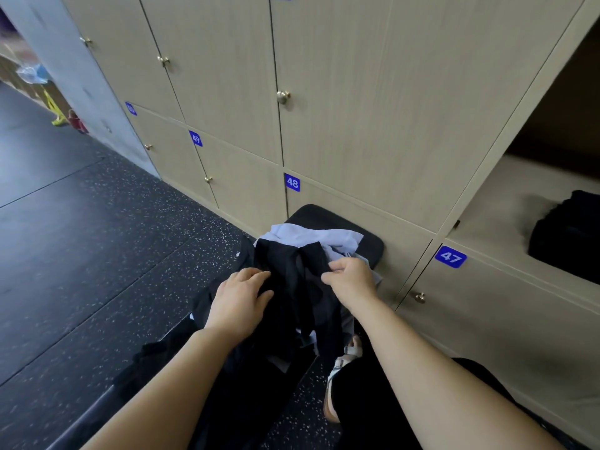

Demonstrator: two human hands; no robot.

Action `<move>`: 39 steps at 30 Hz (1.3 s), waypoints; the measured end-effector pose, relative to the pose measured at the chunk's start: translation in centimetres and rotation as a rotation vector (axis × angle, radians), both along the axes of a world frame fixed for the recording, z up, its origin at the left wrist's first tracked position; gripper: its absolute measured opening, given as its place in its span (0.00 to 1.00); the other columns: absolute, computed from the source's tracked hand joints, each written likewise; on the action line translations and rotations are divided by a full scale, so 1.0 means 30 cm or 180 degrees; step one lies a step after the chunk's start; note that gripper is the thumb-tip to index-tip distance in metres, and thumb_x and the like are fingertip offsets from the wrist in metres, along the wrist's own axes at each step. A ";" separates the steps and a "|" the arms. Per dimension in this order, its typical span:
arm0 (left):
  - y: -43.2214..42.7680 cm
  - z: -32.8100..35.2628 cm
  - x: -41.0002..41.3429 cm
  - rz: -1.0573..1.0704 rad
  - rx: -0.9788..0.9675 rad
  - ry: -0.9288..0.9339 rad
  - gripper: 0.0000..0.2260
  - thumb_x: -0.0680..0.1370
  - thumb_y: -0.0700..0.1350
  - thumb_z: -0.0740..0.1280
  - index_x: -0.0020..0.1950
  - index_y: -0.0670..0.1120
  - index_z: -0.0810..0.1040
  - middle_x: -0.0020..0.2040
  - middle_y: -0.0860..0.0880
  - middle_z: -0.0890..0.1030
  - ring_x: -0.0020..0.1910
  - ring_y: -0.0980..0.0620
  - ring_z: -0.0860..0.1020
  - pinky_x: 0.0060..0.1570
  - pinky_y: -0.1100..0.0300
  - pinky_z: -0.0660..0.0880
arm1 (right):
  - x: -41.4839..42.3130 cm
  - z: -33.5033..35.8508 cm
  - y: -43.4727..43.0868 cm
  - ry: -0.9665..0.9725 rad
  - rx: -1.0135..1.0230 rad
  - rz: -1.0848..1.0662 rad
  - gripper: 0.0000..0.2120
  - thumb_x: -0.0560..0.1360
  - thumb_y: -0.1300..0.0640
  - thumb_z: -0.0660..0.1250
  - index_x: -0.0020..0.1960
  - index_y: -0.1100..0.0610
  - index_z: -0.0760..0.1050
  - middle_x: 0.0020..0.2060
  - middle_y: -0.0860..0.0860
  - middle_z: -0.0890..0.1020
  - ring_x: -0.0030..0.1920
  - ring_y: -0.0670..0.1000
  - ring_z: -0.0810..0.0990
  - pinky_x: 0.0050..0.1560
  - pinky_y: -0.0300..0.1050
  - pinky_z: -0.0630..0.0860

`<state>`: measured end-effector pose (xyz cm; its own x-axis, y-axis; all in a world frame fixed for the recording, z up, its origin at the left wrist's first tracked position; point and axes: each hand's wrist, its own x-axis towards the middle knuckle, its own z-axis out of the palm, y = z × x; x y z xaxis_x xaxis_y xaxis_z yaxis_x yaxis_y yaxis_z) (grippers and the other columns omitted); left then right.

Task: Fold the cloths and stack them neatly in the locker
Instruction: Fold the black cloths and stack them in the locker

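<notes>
pinching the black cloth (302,287) at its edge, right hand (352,280) grips over the padded bench (371,245) — left hand (240,297) rests flat on it, fingers relaxed; open locker (506,196) holds 1 dark bundle (568,235).

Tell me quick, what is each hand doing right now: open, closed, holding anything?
Left hand: open, fingers resting on the black cloth.
Right hand: closed, pinching the black cloth.
</notes>
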<state>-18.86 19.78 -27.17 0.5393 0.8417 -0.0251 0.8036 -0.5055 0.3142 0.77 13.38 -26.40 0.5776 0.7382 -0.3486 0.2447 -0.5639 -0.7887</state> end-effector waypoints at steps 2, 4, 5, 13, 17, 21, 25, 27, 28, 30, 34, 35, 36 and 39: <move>-0.001 0.003 0.000 0.0010 0.0009 0.0013 0.20 0.81 0.52 0.61 0.73 0.51 0.69 0.70 0.53 0.71 0.69 0.50 0.68 0.67 0.57 0.63 | 0.014 0.026 -0.011 0.0473 0.0425 -0.0276 0.01 0.72 0.63 0.69 0.43 0.61 0.79 0.48 0.60 0.84 0.42 0.52 0.78 0.43 0.44 0.73; 0.000 0.009 0.000 0.0015 0.0023 0.0024 0.20 0.81 0.52 0.61 0.74 0.51 0.69 0.71 0.53 0.71 0.69 0.49 0.68 0.67 0.56 0.63 | 0.035 0.058 -0.024 0.0939 0.0758 -0.0441 0.08 0.74 0.64 0.67 0.38 0.57 0.77 0.41 0.54 0.83 0.41 0.49 0.76 0.41 0.41 0.72; -0.001 0.015 0.000 0.0016 0.0024 0.0038 0.20 0.81 0.52 0.61 0.74 0.51 0.69 0.71 0.53 0.70 0.69 0.49 0.68 0.67 0.56 0.63 | 0.045 0.073 -0.030 0.1151 0.0902 -0.0450 0.08 0.75 0.65 0.66 0.38 0.57 0.76 0.38 0.53 0.81 0.41 0.50 0.77 0.41 0.41 0.73; -0.036 0.104 0.043 -0.0006 -0.0028 -0.0108 0.20 0.81 0.50 0.63 0.72 0.49 0.71 0.70 0.51 0.72 0.68 0.48 0.69 0.68 0.53 0.64 | 0.102 0.216 -0.084 0.1727 0.1449 -0.0306 0.05 0.79 0.63 0.62 0.47 0.59 0.76 0.43 0.57 0.82 0.46 0.56 0.80 0.48 0.49 0.76; -0.082 0.214 0.130 0.0036 -0.0598 -0.1229 0.09 0.80 0.43 0.64 0.57 0.44 0.80 0.55 0.47 0.80 0.57 0.49 0.77 0.56 0.60 0.70 | 0.120 0.306 -0.123 0.1790 0.1709 -0.0406 0.06 0.80 0.63 0.60 0.47 0.59 0.74 0.42 0.56 0.82 0.43 0.54 0.80 0.44 0.47 0.77; -0.136 0.309 0.227 0.0250 -0.2161 -0.2283 0.14 0.79 0.50 0.66 0.61 0.45 0.80 0.52 0.54 0.82 0.59 0.53 0.78 0.64 0.59 0.70 | 0.132 0.390 -0.165 0.1908 0.1959 -0.0580 0.04 0.81 0.64 0.59 0.52 0.62 0.73 0.44 0.57 0.80 0.45 0.55 0.79 0.45 0.48 0.76; -0.166 0.363 0.307 0.0160 -0.2474 -0.2707 0.26 0.71 0.61 0.69 0.53 0.38 0.78 0.47 0.48 0.80 0.50 0.51 0.77 0.58 0.54 0.73 | 0.154 0.457 -0.209 0.1993 0.2104 -0.0660 0.07 0.81 0.62 0.59 0.56 0.63 0.73 0.47 0.59 0.81 0.48 0.57 0.80 0.52 0.54 0.77; -0.186 0.391 0.339 0.0264 -0.2514 -0.3070 0.33 0.67 0.62 0.69 0.55 0.34 0.76 0.48 0.43 0.80 0.49 0.47 0.77 0.62 0.46 0.74 | 0.181 0.484 -0.238 0.1995 0.2038 -0.0636 0.07 0.81 0.59 0.61 0.53 0.62 0.74 0.48 0.58 0.82 0.50 0.58 0.81 0.57 0.57 0.76; -0.198 0.409 0.351 0.0330 -0.2478 -0.3205 0.34 0.66 0.61 0.69 0.56 0.32 0.75 0.48 0.40 0.81 0.49 0.45 0.78 0.60 0.46 0.75 | 0.197 0.498 -0.257 0.1998 0.1917 -0.0539 0.09 0.81 0.56 0.62 0.54 0.61 0.76 0.48 0.57 0.84 0.50 0.57 0.82 0.58 0.57 0.77; -0.218 0.446 0.374 0.0440 -0.2316 -0.3295 0.35 0.65 0.62 0.68 0.55 0.33 0.74 0.45 0.40 0.80 0.46 0.45 0.78 0.52 0.48 0.76 | 0.220 0.519 -0.302 0.1934 0.1570 -0.0226 0.13 0.79 0.53 0.65 0.58 0.61 0.77 0.50 0.56 0.84 0.50 0.56 0.83 0.55 0.52 0.78; -0.251 0.509 0.413 0.0608 -0.1993 -0.3375 0.21 0.76 0.56 0.66 0.49 0.36 0.75 0.40 0.43 0.79 0.40 0.48 0.77 0.47 0.49 0.77 | 0.259 0.534 -0.362 0.1597 0.1640 -0.0391 0.28 0.74 0.64 0.69 0.72 0.58 0.66 0.58 0.57 0.78 0.58 0.57 0.79 0.52 0.46 0.77; -0.257 0.518 0.423 0.0644 -0.1910 -0.3434 0.18 0.78 0.53 0.66 0.48 0.36 0.75 0.39 0.43 0.79 0.39 0.48 0.77 0.44 0.51 0.76 | 0.270 0.544 -0.377 0.1400 0.1762 -0.0420 0.28 0.74 0.65 0.69 0.72 0.56 0.66 0.58 0.57 0.78 0.57 0.56 0.79 0.49 0.43 0.78; -0.261 0.524 0.434 0.0660 -0.1821 -0.3480 0.17 0.78 0.52 0.66 0.47 0.36 0.75 0.38 0.44 0.78 0.38 0.48 0.76 0.41 0.53 0.74 | 0.280 0.555 -0.391 0.1187 0.1858 -0.0388 0.26 0.74 0.66 0.69 0.70 0.54 0.68 0.56 0.58 0.79 0.55 0.55 0.80 0.44 0.39 0.78; -0.286 0.553 0.465 0.0649 -0.1550 -0.3573 0.08 0.78 0.47 0.68 0.47 0.43 0.73 0.37 0.49 0.78 0.35 0.51 0.76 0.38 0.57 0.74 | 0.306 0.579 -0.432 0.0692 0.1937 -0.0199 0.17 0.75 0.67 0.67 0.61 0.55 0.76 0.56 0.57 0.81 0.57 0.52 0.79 0.41 0.34 0.76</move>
<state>-4.92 11.20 -10.59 0.3249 0.9452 0.0323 0.0190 -0.0407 0.9990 9.94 0.41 -9.02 0.5892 0.8079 0.0076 0.0246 -0.0085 -0.9997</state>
